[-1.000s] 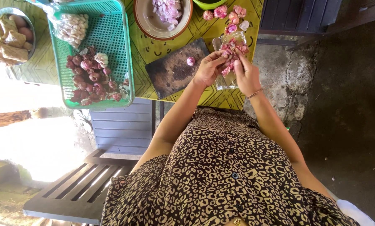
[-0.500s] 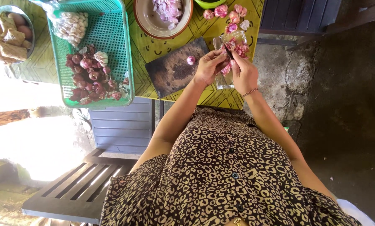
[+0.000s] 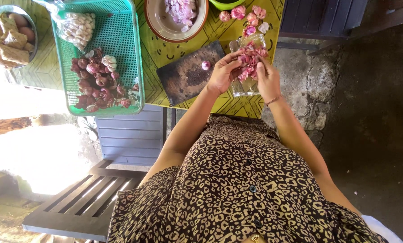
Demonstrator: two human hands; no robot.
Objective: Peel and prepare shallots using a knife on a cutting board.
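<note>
Small pink-purple shallot in the fingers: rounded, partly skinned, glossy pink where bare; held above the yellow table's near right part, just over a heap of skins.
Left hand: fingers curled in, the tips pinched on the shallot from the left; the wrist lies over the corner of the dark board.
Right hand: fingers bent and closed towards the same shallot from the right; a thin bracelet sits on the wrist. Whether it grips a blade I cannot tell.
Heap of pink papery shallot skins: loose, lying in a clear plastic bag under both hands.
Dark worn wooden cutting board: rectangular, scratched, just left of the hands, with one peeled shallot lying on it.
Brown-rimmed round bowl: beyond the board, holding pale pink shallot slices.
Unpeeled pink shallots: a few, loose on the table beyond the heap.
Green plastic mesh basket: to the left, holding dark red shallots, a garlic bulb and a clear bag of pale cloves.
Yellow table with a dark line pattern: it bears all of this.
Room: grey slatted seats below the table, rough concrete floor to the right, strong sunlight at the left.
</note>
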